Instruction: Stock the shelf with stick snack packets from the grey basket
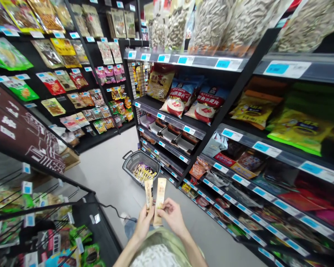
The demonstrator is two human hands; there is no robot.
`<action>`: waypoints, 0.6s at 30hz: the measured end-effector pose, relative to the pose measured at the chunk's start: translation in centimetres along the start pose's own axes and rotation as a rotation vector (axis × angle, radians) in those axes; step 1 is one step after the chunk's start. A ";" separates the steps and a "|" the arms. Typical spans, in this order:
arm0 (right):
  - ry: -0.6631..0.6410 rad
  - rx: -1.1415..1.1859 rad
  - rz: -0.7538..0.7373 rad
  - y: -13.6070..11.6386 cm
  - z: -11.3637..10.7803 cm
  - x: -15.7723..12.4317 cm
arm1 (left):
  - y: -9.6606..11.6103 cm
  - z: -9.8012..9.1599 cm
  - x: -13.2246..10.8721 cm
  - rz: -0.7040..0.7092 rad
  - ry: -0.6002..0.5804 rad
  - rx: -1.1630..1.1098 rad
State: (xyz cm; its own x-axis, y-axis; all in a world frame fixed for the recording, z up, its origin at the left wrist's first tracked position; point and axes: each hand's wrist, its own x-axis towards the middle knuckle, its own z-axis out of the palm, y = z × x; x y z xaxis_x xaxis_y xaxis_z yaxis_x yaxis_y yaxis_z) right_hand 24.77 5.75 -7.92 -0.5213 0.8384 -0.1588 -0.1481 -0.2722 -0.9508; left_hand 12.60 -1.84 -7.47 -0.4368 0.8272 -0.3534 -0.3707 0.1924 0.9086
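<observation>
Upright in my left hand point(144, 221) is a narrow tan stick packet point(149, 193) with dark print; what else may lie behind it is hard to make out. My right hand point(172, 215) pinches the edge of a second, paler beige stick packet point(161, 191), held beside the first. The two packets stand almost parallel, a small gap between their upper ends. Beyond them on the floor sits a grey plastic basket point(129, 167) with its handle folded to the left. Inside it lie several slim yellow, white and purple packets point(144, 172).
Shelving point(167, 115) with bagged foods runs along the right, oatmeal bags point(176, 97) among them. Hanging snack packs point(54, 82) cover the back-left wall. A low black rack point(100, 226) stands close on the left, and a black cord point(113, 208) reaches out from it. Grey floor point(100, 167) lies between.
</observation>
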 end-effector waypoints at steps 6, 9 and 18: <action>0.006 0.017 -0.046 -0.1 0.0 0.0 | -0.8 -0.1 -0.2 -0.046 -0.075 -0.050; 0.070 0.086 -0.001 -0.4 0.0 0.3 | -1.2 0.0 -0.1 0.002 -0.113 0.034; 0.120 0.010 0.038 1.6 -1.5 0.7 | -2.8 1.2 0.0 0.069 -0.081 0.031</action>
State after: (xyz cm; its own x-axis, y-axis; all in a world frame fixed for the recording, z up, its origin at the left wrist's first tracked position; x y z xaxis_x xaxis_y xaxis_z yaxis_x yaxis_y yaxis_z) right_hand 25.40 6.62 -9.96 -0.4225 0.8777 -0.2259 -0.1391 -0.3091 -0.9408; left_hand 14.59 -1.76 -9.70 -0.3922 0.8788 -0.2717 -0.3160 0.1486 0.9370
